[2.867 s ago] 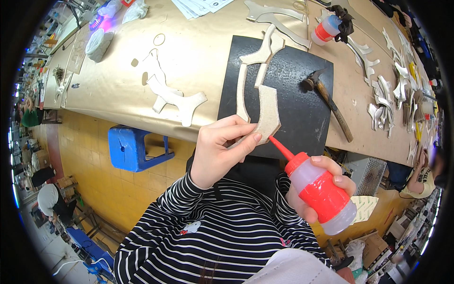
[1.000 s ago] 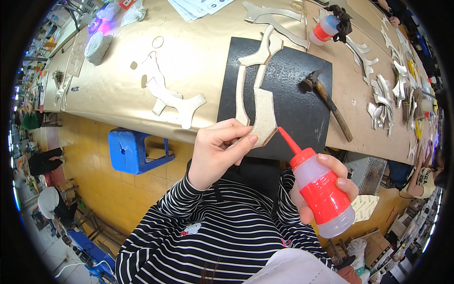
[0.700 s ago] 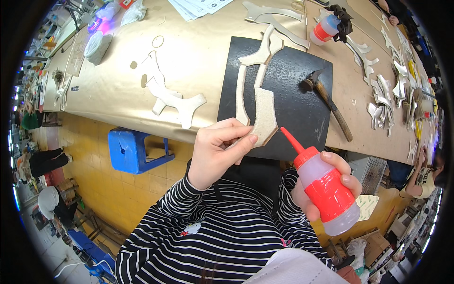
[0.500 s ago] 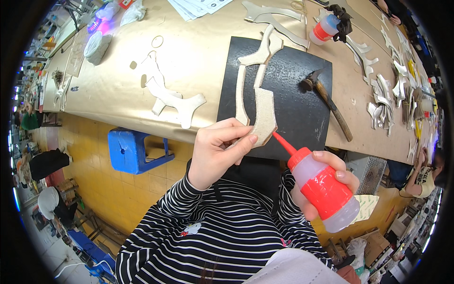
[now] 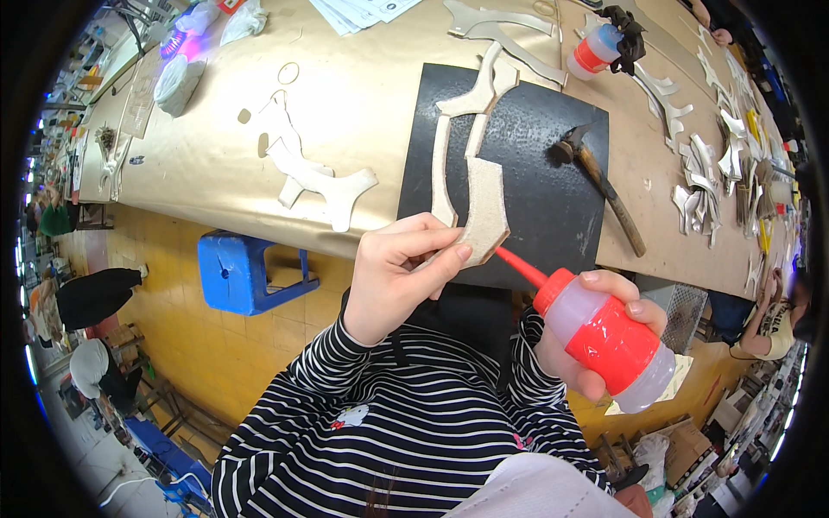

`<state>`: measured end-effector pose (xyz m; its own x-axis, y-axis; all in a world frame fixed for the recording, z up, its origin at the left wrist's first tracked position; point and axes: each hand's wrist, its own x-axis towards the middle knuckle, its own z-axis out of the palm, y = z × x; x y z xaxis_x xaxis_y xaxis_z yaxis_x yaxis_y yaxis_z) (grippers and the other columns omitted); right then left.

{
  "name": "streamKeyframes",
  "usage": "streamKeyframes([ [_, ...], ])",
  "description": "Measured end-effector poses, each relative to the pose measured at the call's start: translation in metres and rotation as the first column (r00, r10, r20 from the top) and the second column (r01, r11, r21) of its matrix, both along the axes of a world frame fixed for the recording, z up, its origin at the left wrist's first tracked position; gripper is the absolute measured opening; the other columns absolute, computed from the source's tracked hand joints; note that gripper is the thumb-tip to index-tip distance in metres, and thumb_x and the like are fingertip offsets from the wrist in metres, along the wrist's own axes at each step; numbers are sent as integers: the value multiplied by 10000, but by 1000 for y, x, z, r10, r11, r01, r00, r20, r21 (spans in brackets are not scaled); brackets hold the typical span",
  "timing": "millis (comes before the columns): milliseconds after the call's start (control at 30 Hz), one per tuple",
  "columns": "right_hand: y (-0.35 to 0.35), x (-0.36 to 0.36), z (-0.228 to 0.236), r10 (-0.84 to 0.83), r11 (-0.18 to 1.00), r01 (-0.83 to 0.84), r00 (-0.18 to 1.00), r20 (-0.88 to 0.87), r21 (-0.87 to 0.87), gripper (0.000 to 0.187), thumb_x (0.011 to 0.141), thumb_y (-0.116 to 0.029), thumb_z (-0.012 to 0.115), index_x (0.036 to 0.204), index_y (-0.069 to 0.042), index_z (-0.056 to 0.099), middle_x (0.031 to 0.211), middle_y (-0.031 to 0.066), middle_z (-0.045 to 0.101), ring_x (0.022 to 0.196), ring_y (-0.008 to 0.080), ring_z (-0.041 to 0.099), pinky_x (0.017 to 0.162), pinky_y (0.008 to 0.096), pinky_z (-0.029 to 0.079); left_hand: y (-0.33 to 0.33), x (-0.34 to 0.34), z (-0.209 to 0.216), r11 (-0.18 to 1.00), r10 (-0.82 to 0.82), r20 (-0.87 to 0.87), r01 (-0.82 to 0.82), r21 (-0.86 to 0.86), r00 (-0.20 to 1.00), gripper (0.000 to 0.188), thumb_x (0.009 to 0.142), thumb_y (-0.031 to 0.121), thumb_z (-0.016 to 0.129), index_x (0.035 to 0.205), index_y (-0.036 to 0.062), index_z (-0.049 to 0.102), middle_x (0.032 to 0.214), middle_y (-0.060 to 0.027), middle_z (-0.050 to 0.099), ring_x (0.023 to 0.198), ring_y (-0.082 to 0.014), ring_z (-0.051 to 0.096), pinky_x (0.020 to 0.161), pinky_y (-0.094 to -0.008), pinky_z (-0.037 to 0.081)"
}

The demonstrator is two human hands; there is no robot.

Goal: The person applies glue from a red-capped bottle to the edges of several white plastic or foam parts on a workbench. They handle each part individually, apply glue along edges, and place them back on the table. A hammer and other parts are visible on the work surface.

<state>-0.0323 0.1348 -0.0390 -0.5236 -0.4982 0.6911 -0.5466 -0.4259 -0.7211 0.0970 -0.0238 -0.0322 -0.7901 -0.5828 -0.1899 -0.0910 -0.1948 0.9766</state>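
Between thumb and fingers, my left hand (image 5: 401, 272) pinches the near end of a beige cut piece (image 5: 485, 203), which looks like leather or padded material. My right hand (image 5: 596, 337) is wrapped round a squeeze bottle (image 5: 613, 345) with a red band and a red pointed nozzle. Its tip meets, or nearly meets, the piece's lower right edge. The held piece reaches over a black mat (image 5: 540, 207). More beige strips (image 5: 442, 168) lie along the mat's left part, the far one forked. A hammer (image 5: 604, 190) with a wooden handle rests on the mat's right side.
Pale cut pieces (image 5: 324, 186) lie on the table (image 5: 199, 164) to the left, and several more (image 5: 704, 181) are heaped at the right. Another red-banded bottle (image 5: 596, 52) stands at the back, beside white papers (image 5: 358, 13). A blue stool (image 5: 229, 272) is on the yellow floor.
My right hand and the bottle have shifted slightly right and up. The nozzle tip has slid a little down and left along the piece's edge. My left hand has hardly moved.
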Motion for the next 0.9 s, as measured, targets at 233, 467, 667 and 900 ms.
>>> streamKeyframes([
  [233, 7, -6, 5, 173, 984, -171, 985, -31, 52, 763, 800, -592, 612, 1174, 10, 328, 1126, 142, 449, 776, 375, 618, 544, 320, 541, -2, 0, 1, 1000, 5, 25, -6, 13, 1000, 150, 856, 2, 629, 973, -86, 666, 779, -47, 575, 533, -41, 493, 458, -184, 357],
  [467, 3, 7, -3, 149, 989, -145, 973, 178, -36, 712, 769, -568, 678, 1143, -35, 392, 1062, 159, 502, 742, 309, 616, 576, 289, 524, -3, 0, 0, 998, 12, 52, -15, 62, 999, 167, 874, 46, 630, 979, -82, 659, 777, -27, 576, 534, -39, 487, 468, -187, 362],
  [667, -8, -6, -13, 735, 673, -138, 237, 636, -726, 642, 794, -540, 674, 1148, -47, 463, 1392, 358, 282, 656, 193, 560, 582, 307, 491, -8, -2, -10, 850, 111, -46, -71, 522, 993, 258, 882, -4, 585, 1135, -55, 566, 772, -39, 585, 570, -45, 477, 486, -167, 348],
  [900, -22, 8, -28, 531, 806, -163, -223, 817, -569, 570, 847, -592, 565, 1065, -75, 466, 1507, 257, 146, 496, 98, 431, 455, 233, 356, 0, -6, -19, 968, 110, -24, -102, 229, 994, 291, 878, 57, 636, 1137, -55, 564, 812, -11, 595, 654, -45, 533, 581, -174, 439],
])
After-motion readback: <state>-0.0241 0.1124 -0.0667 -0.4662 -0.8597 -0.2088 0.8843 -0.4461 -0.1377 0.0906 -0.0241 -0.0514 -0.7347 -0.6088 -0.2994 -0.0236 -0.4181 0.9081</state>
